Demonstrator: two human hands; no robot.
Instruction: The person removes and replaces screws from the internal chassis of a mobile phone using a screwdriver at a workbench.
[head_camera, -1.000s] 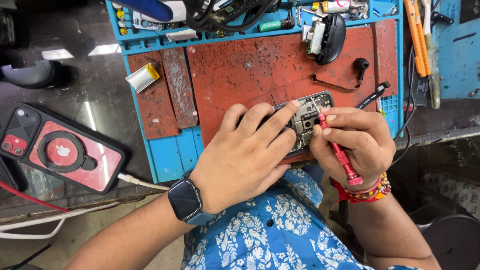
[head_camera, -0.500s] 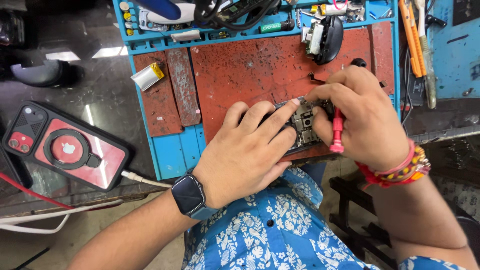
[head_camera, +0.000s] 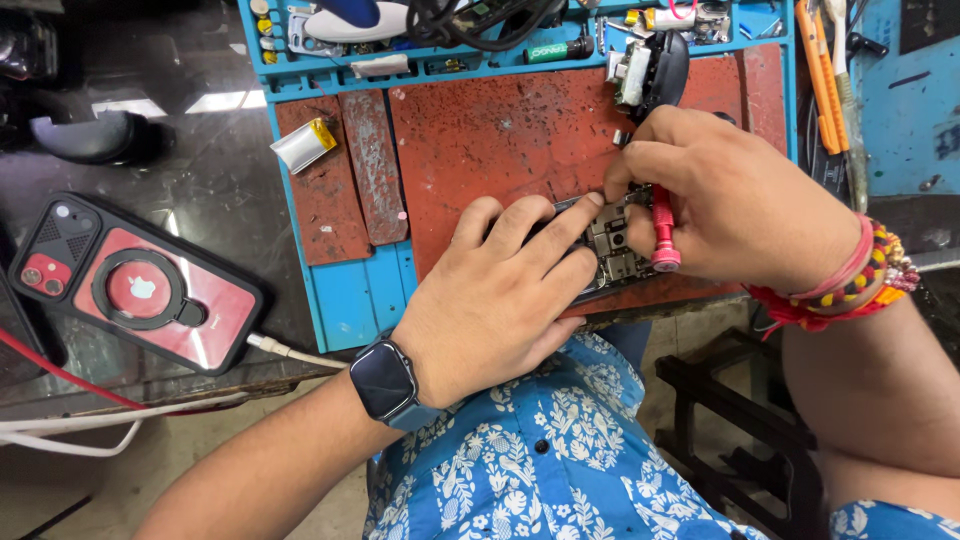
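An opened phone with its circuit board showing lies at the near edge of a worn red and blue work mat. My left hand, with a dark smartwatch on the wrist, lies flat across the phone and presses it down. My right hand, wearing red and beaded bracelets, grips a red screwdriver held nearly upright, with its tip down on the phone's upper part. The left half of the phone is hidden under my fingers.
A red phone in a dark case lies on the dark table at the left, with a white cable plugged in. A small silver battery rests on the mat's left. Tools, cables and small parts fill the mat's top compartments. Orange tools lie at the right.
My right hand has turned over the phone and stood the red screwdriver upright, tip down on the board. My left hand has stayed pressed on the phone.
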